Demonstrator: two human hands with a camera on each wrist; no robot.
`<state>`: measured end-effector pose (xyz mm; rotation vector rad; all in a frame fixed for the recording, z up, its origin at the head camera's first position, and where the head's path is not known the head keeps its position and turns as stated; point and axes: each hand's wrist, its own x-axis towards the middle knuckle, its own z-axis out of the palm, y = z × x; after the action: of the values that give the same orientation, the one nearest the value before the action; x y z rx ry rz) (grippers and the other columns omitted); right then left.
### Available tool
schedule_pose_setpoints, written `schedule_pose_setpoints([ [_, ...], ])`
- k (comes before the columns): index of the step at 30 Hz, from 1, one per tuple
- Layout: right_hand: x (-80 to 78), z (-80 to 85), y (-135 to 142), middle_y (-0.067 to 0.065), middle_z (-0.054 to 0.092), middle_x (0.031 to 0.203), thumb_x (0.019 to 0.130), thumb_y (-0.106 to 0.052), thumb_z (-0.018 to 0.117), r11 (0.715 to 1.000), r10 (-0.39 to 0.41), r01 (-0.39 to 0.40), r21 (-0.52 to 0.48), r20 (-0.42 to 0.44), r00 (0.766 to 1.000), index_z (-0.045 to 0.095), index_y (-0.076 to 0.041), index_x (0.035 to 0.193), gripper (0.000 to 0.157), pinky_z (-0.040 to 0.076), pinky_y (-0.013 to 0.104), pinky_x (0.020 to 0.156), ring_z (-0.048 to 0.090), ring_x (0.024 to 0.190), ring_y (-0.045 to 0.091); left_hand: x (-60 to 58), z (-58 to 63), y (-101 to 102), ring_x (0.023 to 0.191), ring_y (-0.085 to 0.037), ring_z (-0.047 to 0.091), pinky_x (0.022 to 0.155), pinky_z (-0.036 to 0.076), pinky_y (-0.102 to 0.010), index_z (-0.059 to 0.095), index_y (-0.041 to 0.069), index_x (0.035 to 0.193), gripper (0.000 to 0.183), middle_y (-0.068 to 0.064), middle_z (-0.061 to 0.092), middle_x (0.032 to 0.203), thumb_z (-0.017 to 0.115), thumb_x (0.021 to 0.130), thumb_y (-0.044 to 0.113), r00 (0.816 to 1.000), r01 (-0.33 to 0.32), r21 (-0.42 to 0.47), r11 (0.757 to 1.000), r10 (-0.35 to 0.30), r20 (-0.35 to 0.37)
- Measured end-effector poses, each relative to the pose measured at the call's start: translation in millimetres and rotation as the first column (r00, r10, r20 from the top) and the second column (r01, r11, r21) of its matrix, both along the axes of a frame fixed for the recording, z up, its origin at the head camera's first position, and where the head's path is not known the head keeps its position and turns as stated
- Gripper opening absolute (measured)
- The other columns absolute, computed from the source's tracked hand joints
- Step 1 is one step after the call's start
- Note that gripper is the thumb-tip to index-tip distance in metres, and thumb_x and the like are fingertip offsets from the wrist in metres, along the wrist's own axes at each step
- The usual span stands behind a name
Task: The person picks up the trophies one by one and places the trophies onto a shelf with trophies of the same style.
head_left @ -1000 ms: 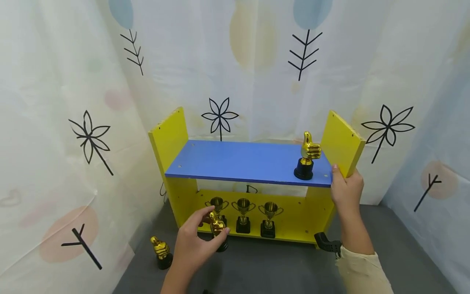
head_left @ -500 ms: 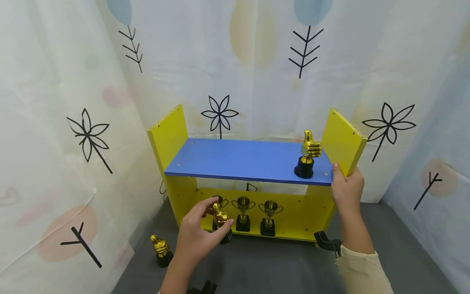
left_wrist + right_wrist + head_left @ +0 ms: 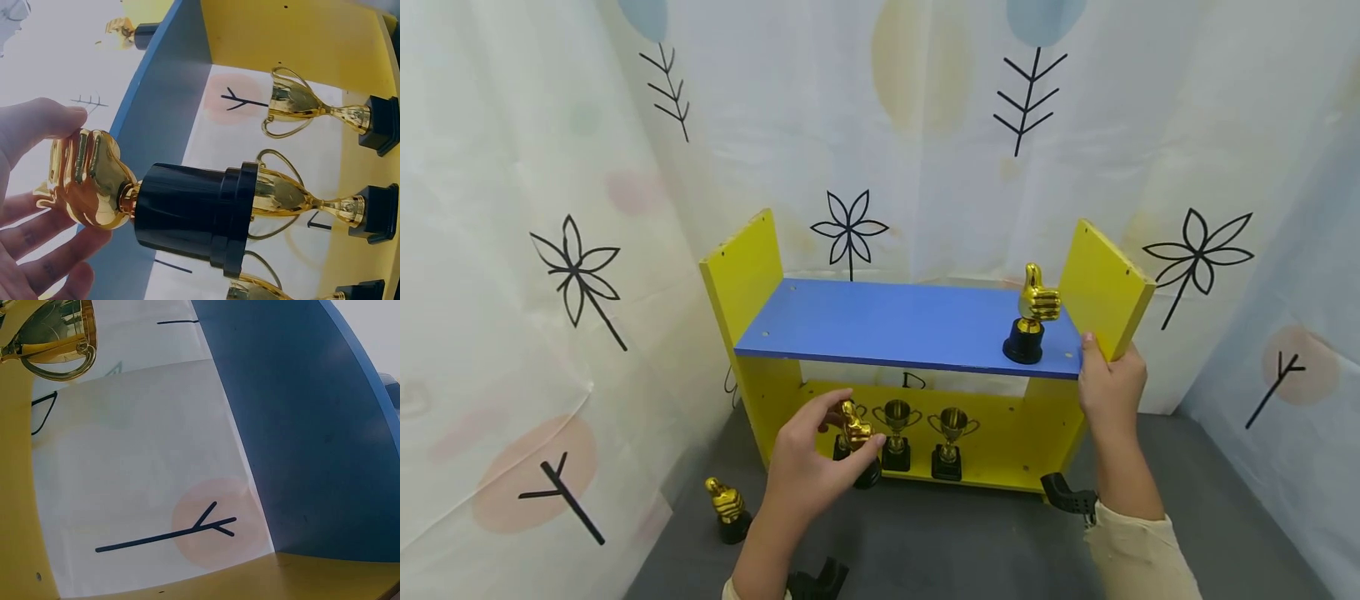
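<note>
My left hand [image 3: 818,454] pinches a gold thumbs-up trophy [image 3: 94,178] by its golden top, thumb on one side and fingers on the other. Its black base [image 3: 190,212] hangs free in front of the shelf's lower level. My right hand [image 3: 1111,387] grips the front edge of the yellow right side panel [image 3: 1105,292], just beside the blue shelf board [image 3: 880,321]. Another thumbs-up trophy [image 3: 1030,317] stands upright at the right end of that board. Below, gold two-handled cups [image 3: 951,437] stand in a row on the yellow bottom board [image 3: 1000,417]; the left one is partly covered by my left hand.
A further thumbs-up trophy [image 3: 727,508] stands on the grey table [image 3: 962,542], left of the shelf. The yellow left side panel [image 3: 745,275] rises above the blue board. Printed white curtains [image 3: 925,125] hang behind and at both sides.
My left hand has moved up and slightly right with the trophy, now overlapping the leftmost cup more. My right hand keeps its grip on the side panel.
</note>
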<state>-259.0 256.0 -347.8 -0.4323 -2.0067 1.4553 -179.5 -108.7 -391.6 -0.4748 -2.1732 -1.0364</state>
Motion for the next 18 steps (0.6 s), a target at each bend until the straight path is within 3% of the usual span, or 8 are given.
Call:
schedule_pose_setpoints([
  [10, 0.7, -2.1, -1.1, 0.019, 0.067, 0.138, 0.112, -0.038, 0.051, 0.999, -0.039, 0.04, 0.023, -0.043, 0.998, 0.058, -0.002, 0.146, 0.05, 0.054, 0.054, 0.106, 0.063, 0.115, 0.031, -2.7, 8.1, 7.6, 0.098, -0.011, 0.072, 0.081, 0.063, -0.037, 0.069, 0.021, 0.136, 0.065, 0.004, 0.074, 0.123, 0.097, 0.079, 0.031, 1.0, 0.029, 0.034, 0.999, -0.029, -0.004],
  [18, -1.5, -1.2, 0.3, 0.016, 0.068, 0.137, 0.111, -0.041, 0.052, 0.999, -0.026, 0.027, 0.024, -0.054, 0.998, 0.059, -0.004, 0.145, 0.05, 0.055, 0.055, 0.109, 0.065, 0.114, 0.028, -7.0, 18.4, 10.3, 0.098, -0.014, 0.072, 0.08, 0.063, -0.04, 0.069, 0.017, 0.137, 0.064, 0.001, 0.074, 0.121, 0.096, 0.079, 0.027, 0.997, 0.061, 0.05, 0.997, -0.058, -0.06],
])
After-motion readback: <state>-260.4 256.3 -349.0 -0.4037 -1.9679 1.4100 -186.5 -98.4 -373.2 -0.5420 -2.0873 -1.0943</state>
